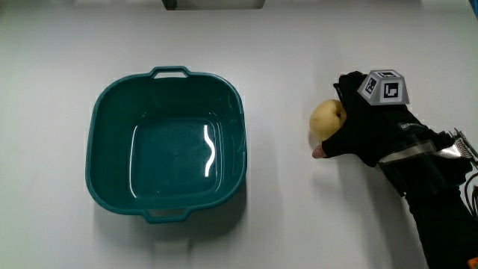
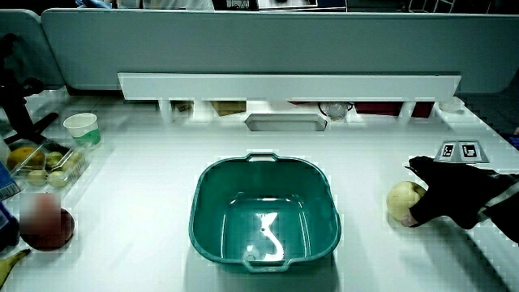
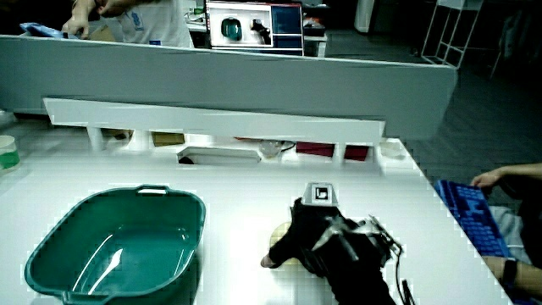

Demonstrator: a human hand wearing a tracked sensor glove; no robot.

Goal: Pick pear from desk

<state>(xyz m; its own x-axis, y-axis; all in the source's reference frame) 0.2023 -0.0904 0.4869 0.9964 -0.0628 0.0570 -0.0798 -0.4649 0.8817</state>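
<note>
A pale yellow pear (image 1: 326, 119) lies on the white desk beside a teal basin (image 1: 97, 112). The gloved hand (image 1: 366, 127) rests against the pear on the side away from the basin. Its fingers curl over the pear and its thumb tip (image 1: 320, 152) sits under the pear's near side. The patterned cube (image 1: 385, 85) sits on the back of the hand. Both side views show the pear (image 2: 401, 199) (image 3: 279, 235) touching the table with the hand (image 2: 454, 195) (image 3: 318, 233) wrapped round it. The basin (image 2: 203, 186) (image 3: 51, 229) holds nothing.
In a side view, a paper cup (image 2: 81, 128), a clear box of fruit (image 2: 45, 162), a red fruit (image 2: 49, 227) and a banana tip (image 2: 12, 259) stand at the table's edge, past the basin from the pear. A low white shelf (image 2: 284, 85) runs along the partition.
</note>
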